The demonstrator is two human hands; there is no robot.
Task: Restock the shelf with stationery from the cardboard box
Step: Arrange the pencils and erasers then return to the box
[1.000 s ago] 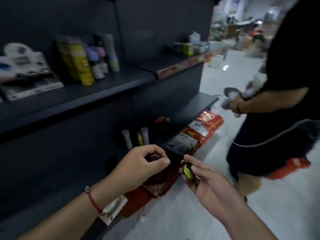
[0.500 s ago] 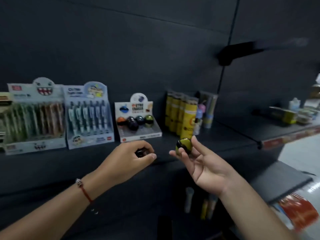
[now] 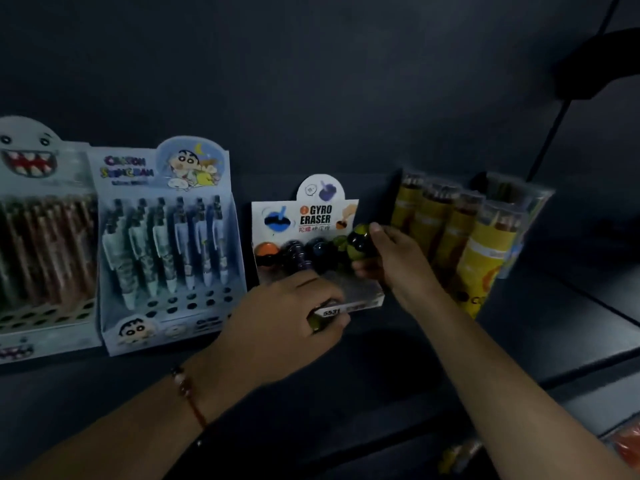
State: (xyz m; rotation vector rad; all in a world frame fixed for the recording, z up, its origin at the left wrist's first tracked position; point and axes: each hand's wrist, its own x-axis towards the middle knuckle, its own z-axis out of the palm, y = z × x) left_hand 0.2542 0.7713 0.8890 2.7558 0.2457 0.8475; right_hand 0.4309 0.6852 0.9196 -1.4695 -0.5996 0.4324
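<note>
The gyro eraser (image 3: 358, 242) held at the right is a small round piece with a glossy black cap over an olive-green body. It sits at the right end of the row in the display box (image 3: 360, 299), a white carton with a printed header reading "GYRO ERASER". The row (image 3: 301, 252) in the box shows an orange-and-black piece at the left, then dark purple, dark blue and green pieces.

The right hand (image 3: 391, 258) pinches this eraser between thumb below and fingers above, so its grip is closed on the item. The left hand (image 3: 280, 320) is curled in front of the box's lower edge; its fingers enclose a second small green-tinted eraser (image 3: 317, 322), only partly visible, so its grip is also closed on an item. A beaded red cord bracelet (image 3: 188, 393) circles the left wrist.

The box stands on a dark shelf (image 3: 433, 341) against a dark back panel. To its left stand a pale blue cartoon-printed pen display (image 3: 166, 244) with 6 pens upright, and beyond it a monster-face pen display (image 3: 38, 220). To the right stand 4 yellow tubes (image 3: 481, 258) in clear packaging. The lighting is dim. A lower shelf level is faintly visible at bottom right.
</note>
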